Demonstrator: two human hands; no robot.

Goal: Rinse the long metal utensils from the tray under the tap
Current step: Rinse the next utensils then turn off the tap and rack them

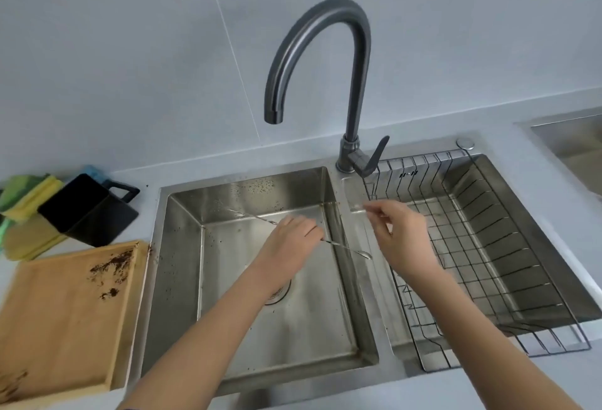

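Observation:
Over the left sink basin (177, 263), my left hand (290, 241) grips a long, thin, twisted metal spoon (347, 249) by its middle. The spoon lies slanted, its small bowl end pointing right over the divider. My right hand (404, 237) hovers above the divider just below the tap lever (374, 157), thumb and forefinger pinched; whether they hold something thin is unclear. No water runs from the curved grey tap (325, 15). At the left lies the wooden tray (58, 318), smeared with brown grounds, with no utensils visible on it.
A wire dish rack (508, 256) fills the right basin. A black handled container (81, 207) and green and yellow sponges (26, 194) sit behind the tray. Brown specks dot the left basin's walls. Another sink edge (566, 139) shows at far right.

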